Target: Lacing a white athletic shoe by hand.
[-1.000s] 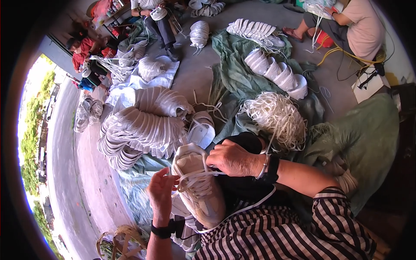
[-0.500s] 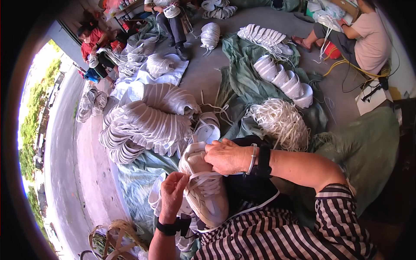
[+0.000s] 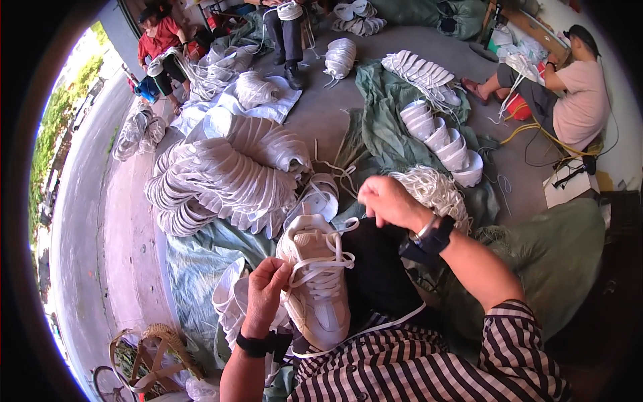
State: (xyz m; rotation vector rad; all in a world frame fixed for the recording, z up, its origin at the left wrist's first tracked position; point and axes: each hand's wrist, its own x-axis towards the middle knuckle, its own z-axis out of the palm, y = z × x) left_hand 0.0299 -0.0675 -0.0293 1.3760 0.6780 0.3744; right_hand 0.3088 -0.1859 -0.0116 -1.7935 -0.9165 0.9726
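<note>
A cream and white sneaker (image 3: 328, 315) rests on my lap, its toe toward me. White shoelace (image 3: 321, 268) is threaded up its front and stands in loose loops near the collar. At the shoe's left edge, my left hand (image 3: 266, 288) pinches the lace with thumb and forefinger. My right hand (image 3: 395, 201) hovers to the right of the collar, apart from the shoe. Its fingers are curled in, and whatever they may hold is hidden. A loose lace strand runs below the toe across my striped shirt.
Stacked pale shoe uppers (image 3: 228, 174) lie ahead on the left. Beyond my right hand is a heap of white laces (image 3: 435, 191), near nested uppers (image 3: 442, 141) on a green sheet (image 3: 382, 100). A woven basket (image 3: 157, 355) stands lower left. Other people sit farther off.
My right hand has left the shoe's collar and moved up and to the right. Lace loops now stand at the collar. My left hand stays at the shoe's left edge.
</note>
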